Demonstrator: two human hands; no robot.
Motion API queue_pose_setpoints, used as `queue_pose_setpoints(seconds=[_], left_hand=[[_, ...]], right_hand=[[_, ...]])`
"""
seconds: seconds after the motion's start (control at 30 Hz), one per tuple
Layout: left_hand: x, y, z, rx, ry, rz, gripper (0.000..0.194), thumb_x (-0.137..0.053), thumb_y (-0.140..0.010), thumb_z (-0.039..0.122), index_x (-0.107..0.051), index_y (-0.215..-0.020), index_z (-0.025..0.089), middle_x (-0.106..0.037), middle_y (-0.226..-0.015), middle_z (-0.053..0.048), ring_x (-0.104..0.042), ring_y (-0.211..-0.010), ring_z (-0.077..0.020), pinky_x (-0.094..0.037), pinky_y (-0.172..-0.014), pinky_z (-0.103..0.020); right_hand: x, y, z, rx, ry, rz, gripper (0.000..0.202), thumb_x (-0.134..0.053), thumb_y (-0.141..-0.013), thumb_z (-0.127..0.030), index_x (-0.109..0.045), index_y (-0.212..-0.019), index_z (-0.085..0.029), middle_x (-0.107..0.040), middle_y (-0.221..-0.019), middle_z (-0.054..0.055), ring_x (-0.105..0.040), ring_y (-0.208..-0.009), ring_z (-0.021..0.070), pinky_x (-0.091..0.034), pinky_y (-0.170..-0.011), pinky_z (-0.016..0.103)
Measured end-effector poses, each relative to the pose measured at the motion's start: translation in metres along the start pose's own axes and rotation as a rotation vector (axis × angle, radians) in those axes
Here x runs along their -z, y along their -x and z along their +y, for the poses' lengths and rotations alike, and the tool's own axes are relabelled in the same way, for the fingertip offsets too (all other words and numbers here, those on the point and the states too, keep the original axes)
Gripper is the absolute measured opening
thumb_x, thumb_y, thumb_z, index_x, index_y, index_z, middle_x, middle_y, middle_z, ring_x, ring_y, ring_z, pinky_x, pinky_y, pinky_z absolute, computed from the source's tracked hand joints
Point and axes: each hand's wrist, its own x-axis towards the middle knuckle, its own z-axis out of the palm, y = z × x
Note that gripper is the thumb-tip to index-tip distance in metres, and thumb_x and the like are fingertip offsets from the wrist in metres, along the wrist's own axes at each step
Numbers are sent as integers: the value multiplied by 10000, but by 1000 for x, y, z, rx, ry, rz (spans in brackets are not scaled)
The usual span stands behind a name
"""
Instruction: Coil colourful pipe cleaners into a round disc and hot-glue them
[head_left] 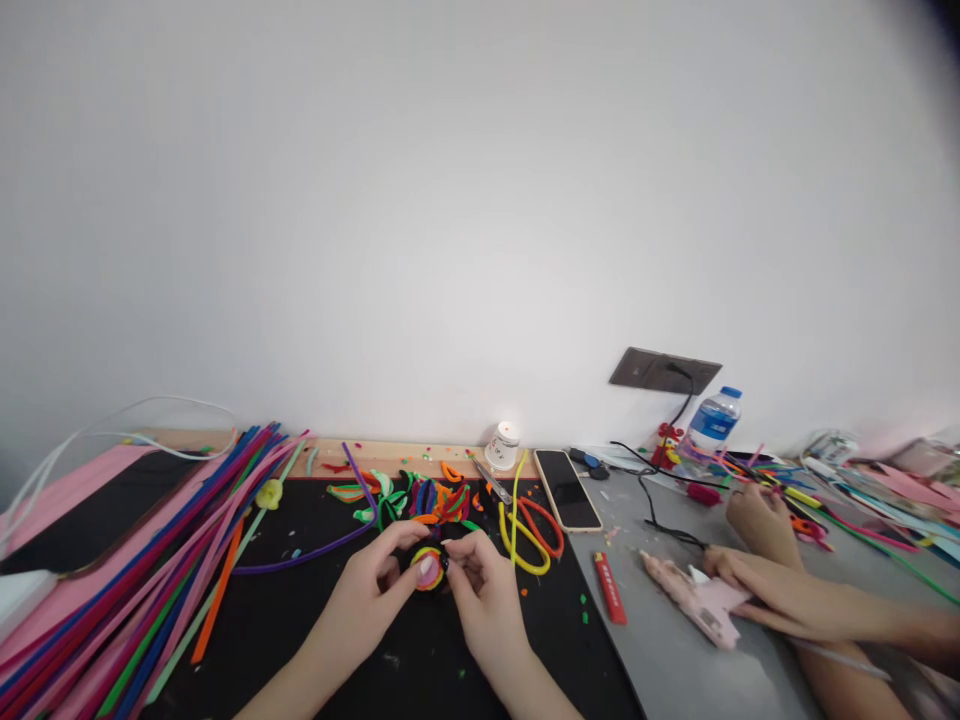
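Observation:
Between my hands is a small round coil of pipe cleaner (pixel 428 583), yellow and red at the rim. My left hand (pixel 371 585) pinches its left side, with the thumb across the front. At its right edge my right hand (pixel 484 590) has thumb and fingertips closed, with a small dark bit beside them. Just behind my fingers lies a heap of colourful bent pipe-cleaner pieces (pixel 431 497), green, orange, purple and black. All this is over a black mat (pixel 360 670). Scissors (pixel 534 540) with yellow and orange loops lie right of the heap.
A bundle of long pipe cleaners (pixel 172 560) spreads across the left. A purple pipe cleaner (pixel 307 557) curves toward the heap. Right are a paper cup (pixel 502 446), phone (pixel 568 490), red packet (pixel 610 588) and water bottle (pixel 714 420). Another person's hands (pixel 765 570) work near a pink glue gun (pixel 701 600).

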Motion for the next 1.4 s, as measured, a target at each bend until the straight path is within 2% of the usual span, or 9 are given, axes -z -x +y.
queue_pose_setpoints(seconds=[0.17, 0.4, 0.67, 0.83, 0.93, 1.07, 1.4], left_hand=[[1, -1, -4, 4, -41, 12, 281, -550, -803, 294, -561, -1071, 212, -651, -923, -27, -470, -476, -101, -388, -490, -228], [2, 0, 5, -33, -130, -11, 201, -548, -802, 292, -632, -950, 185, -660, -822, -22, -449, -519, -123, -377, -515, -233], [3, 0, 6, -33, -156, 18, 167, -539, -791, 273, -626, -886, 167, -610, -693, 2, -433, -513, -131, -364, -510, -234], [3, 1, 8, -51, -179, 19, 150, -544, -790, 271, -636, -865, 180, -601, -689, 13, -397, -497, -121, -332, -485, -222], [2, 1, 11, -55, -193, 2, 145, -538, -795, 264, -642, -856, 183, -619, -739, 3, -405, -499, -118, -335, -487, -221], [2, 2, 12, -72, -212, -7, 145, -543, -798, 261, -647, -865, 184, -632, -763, -4, -424, -507, -121, -349, -498, -224], [4, 4, 13, -148, -293, -24, 138, -532, -813, 225, -661, -852, 192, -638, -749, -12, -499, -546, -138, -405, -531, -228]], right_hand=[[-1, 0, -3, -16, -14, -8, 46, -512, -797, -168, -547, -816, -190, -607, -731, 27, -591, -634, 160, -461, -571, 253], [-1, 0, -1, -23, -36, -30, 63, -510, -801, -163, -562, -822, -193, -612, -719, 22, -596, -628, 159, -457, -568, 256], [-2, -1, -2, -89, -100, -58, 108, -557, -770, -165, -562, -875, -190, -642, -755, 44, -640, -699, 197, -500, -604, 296], [0, -3, -5, -105, -146, -49, 81, -545, -791, -206, -580, -863, -192, -609, -744, 25, -592, -641, 159, -497, -565, 277], [0, -6, -5, -142, -220, -25, 62, -583, -767, -226, -590, -816, -188, -572, -723, 9, -542, -601, 132, -479, -509, 244], [2, -8, -5, -183, -368, -42, 102, -654, -723, -256, -599, -748, -174, -566, -789, 20, -524, -627, 123, -448, -456, 203], [7, -12, -6, -298, -469, -37, 122, -736, -640, -245, -677, -642, -139, -573, -874, 40, -494, -573, 77, -403, -459, 187]])
